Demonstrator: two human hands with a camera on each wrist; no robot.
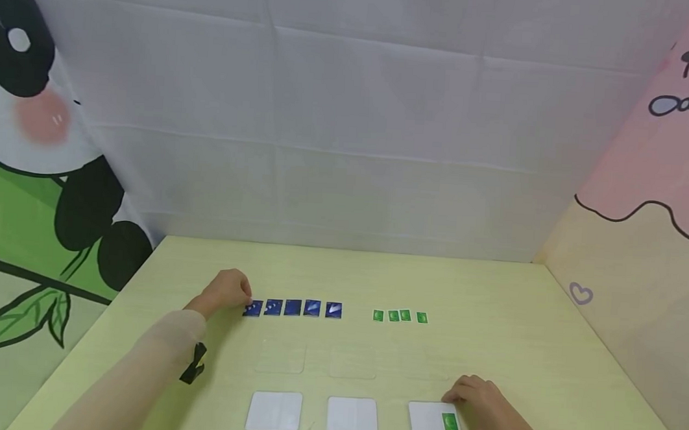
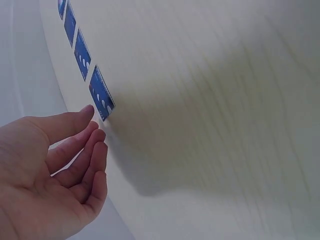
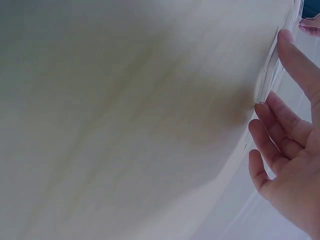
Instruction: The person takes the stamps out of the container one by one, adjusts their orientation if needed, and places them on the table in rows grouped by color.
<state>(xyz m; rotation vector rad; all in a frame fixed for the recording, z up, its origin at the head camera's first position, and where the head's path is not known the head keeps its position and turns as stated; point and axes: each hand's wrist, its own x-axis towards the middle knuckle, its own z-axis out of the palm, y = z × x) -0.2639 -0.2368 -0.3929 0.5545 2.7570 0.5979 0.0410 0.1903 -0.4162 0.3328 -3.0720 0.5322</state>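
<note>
My left hand is at the left end of a row of blue picture cards. In the left wrist view, its thumb and loosely bent fingers come right up to the corner of the end blue card, which lies flat. At the front right, my right hand holds a white rounded card by its edges, thumb on the near side and fingers on the far side. A small green card lies on its right part. The right wrist view shows the white card edge-on between thumb and fingers.
Two more white cards lie left of the held one. Several small green cards form a row farther back. Faint clear rounded squares lie mid-table. White cloth stands behind; printed panels flank the table.
</note>
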